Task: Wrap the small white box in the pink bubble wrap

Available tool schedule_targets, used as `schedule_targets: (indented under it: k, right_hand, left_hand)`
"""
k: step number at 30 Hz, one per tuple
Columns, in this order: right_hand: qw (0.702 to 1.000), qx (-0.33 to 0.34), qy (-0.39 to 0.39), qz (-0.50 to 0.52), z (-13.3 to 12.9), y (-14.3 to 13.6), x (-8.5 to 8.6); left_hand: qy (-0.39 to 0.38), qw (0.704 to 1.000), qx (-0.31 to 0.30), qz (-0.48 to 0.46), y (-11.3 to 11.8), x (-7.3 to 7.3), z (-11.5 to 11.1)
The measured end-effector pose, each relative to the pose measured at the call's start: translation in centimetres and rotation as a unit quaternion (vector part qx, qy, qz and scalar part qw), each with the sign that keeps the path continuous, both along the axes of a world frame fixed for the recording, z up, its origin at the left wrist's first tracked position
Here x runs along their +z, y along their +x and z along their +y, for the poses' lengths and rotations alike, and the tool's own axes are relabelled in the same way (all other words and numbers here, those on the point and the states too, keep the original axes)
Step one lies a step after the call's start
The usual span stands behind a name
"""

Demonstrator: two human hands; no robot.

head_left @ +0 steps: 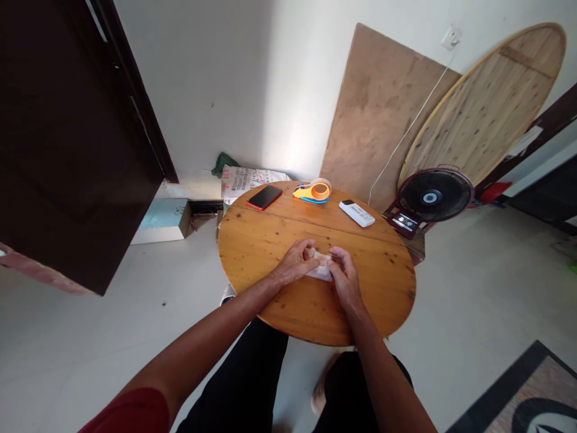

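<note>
Between my hands, on the round wooden table (279, 234), is a small whitish, partly see-through packet (320, 272) that looks like wrapped plastic; its contents cannot be made out. My left hand (297, 261) grips its left side, with the thumb across the top. On the other side, my right hand (345, 273) has curled fingers and its thumb pressed onto the packet. Farther back lie a red-edged phone (264, 197), an orange and blue tape dispenser (314, 191) with a roll of clear tape, and a white remote control (357, 213).
A dark fan (430, 197) stands right of the table. Behind it, a round wooden board (487, 102) and a brown panel (378, 108) lean on the wall. A printed sack (252, 179) and pale box (164, 219) are on the floor, near the dark door (67, 132).
</note>
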State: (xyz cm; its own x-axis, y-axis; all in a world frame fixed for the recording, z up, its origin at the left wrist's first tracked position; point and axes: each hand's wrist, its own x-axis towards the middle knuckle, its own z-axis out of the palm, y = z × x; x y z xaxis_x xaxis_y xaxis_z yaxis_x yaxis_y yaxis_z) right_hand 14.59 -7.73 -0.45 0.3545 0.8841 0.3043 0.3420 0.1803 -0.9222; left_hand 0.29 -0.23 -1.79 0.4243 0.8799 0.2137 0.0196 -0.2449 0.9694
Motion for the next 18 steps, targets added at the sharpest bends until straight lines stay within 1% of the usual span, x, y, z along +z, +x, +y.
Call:
schedule_targets:
  k: [2,7,13,18]
  right_hand:
    - [1.000,0.006,-0.010,0.020,0.0,-0.1,0.0]
    - [0.998,0.017,-0.018,0.060,-0.1,-0.3,0.0]
    - [0.999,0.016,-0.023,0.046,-0.2,-0.4,0.2]
    - [0.999,0.022,-0.034,0.034,-0.2,-0.4,0.5]
  left_hand:
    - [-0.005,1.000,-0.009,-0.005,-0.1,0.0,0.0]
    - [-0.048,0.998,-0.026,-0.032,-0.2,0.4,-0.1]
    - [-0.058,0.997,-0.031,-0.030,-0.3,0.9,-0.3]
    - [-0.072,0.995,-0.052,-0.051,-0.4,1.4,-0.5]
